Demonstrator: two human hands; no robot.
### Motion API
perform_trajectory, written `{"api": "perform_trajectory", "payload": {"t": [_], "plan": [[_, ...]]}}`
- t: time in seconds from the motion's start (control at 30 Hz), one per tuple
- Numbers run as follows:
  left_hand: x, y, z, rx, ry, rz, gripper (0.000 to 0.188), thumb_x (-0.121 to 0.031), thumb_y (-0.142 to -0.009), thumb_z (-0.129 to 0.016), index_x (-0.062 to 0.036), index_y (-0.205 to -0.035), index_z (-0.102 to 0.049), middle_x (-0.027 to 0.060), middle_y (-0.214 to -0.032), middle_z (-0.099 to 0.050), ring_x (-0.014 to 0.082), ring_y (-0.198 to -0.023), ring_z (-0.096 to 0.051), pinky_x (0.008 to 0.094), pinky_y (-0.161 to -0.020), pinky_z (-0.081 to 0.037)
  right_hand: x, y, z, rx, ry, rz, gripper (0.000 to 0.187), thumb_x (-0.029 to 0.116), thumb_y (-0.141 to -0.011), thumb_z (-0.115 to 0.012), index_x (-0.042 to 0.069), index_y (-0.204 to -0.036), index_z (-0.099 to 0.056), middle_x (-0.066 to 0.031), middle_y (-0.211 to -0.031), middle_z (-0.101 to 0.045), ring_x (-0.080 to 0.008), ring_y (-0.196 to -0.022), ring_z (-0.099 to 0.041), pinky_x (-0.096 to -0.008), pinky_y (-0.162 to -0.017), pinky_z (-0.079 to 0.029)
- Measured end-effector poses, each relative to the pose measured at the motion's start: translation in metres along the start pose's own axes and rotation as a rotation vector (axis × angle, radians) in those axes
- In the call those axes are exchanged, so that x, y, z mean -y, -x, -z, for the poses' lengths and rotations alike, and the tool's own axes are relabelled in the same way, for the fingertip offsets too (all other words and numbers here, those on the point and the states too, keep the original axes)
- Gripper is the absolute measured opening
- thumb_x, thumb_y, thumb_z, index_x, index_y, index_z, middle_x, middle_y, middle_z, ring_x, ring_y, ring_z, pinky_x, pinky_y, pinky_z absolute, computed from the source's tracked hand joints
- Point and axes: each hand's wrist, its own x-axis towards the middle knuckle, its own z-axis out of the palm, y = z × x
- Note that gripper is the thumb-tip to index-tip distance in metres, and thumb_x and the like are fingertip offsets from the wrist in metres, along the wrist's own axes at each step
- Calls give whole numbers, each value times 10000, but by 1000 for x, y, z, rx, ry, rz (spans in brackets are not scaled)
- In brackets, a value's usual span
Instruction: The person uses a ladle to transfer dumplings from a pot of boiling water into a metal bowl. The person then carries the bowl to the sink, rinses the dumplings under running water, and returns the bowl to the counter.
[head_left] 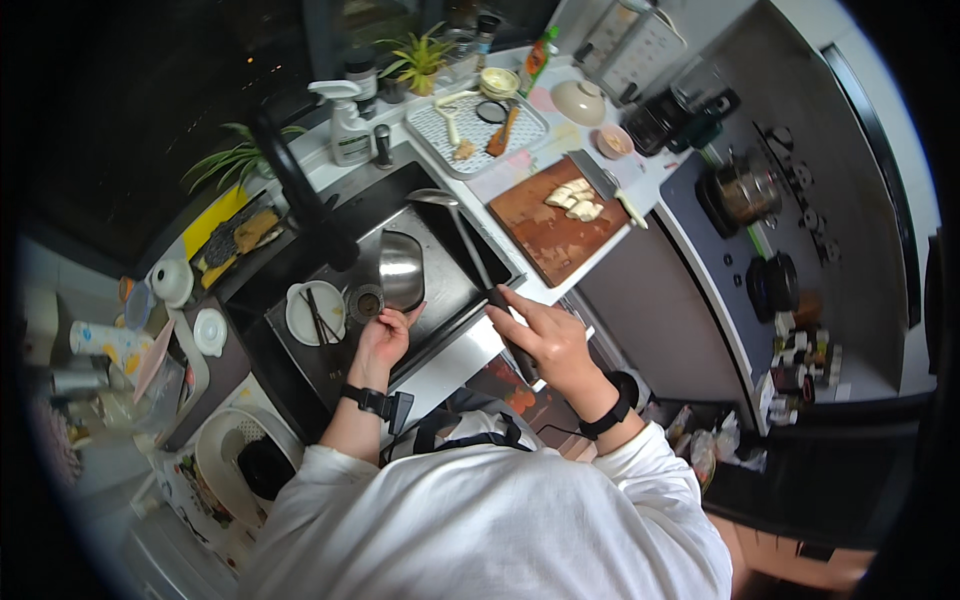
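Over the black sink (440,300), my left hand (384,340) grips the lower rim of a shiny metal bowl (403,268), which is tipped on its side. My right hand (548,342) is closed around the dark handle of a long ladle (467,238). The ladle's metal head reaches over the far side of the sink, to the right of the bowl. Left of the metal bowl, a white bowl (297,318) rests in the sink with dark chopsticks (322,315) lying across it.
A black faucet (300,190) arches over the sink's left part. To the right, a wooden cutting board (545,235) bears white cut pieces and a knife (603,182). Behind stand a tray (480,165) with utensils and a spray bottle (349,130). Dishes crowd the left.
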Motion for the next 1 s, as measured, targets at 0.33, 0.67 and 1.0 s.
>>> {"api": "perform_trajectory", "payload": {"t": [0.33,0.67,1.0], "plan": [[5,26,-20,-11,69,37,735,-38,-913,-511,51,-1474,-43,101,-746,-602,150,-615,-611,268,-540,-563,-1,36,-20,-88,-77,7,321,101,-806,-559,128,-1125,-592,-152,-1205,-609,-249,-907,-683,-320,-654,-573],[20,37,1,-60,-54,-181,782,-51,-927,-489,-2,-1487,54,83,-714,-606,185,-633,-627,263,-579,-569,-35,77,5,-298,-415,-58,238,104,-807,-636,105,-1046,-627,-174,-1136,-650,-302,-868,-684,-353,-658,-563],[193,23,23,-132,-925,-841,179,77,-787,-534,54,-964,-531,120,-831,-614,204,-714,-643,237,-656,-599,-135,194,147,-848,-1704,-734,277,156,-950,-585,4,-1181,-564,-138,-1099,-631,-205,-998,-665,-251,-735,-564]]}}
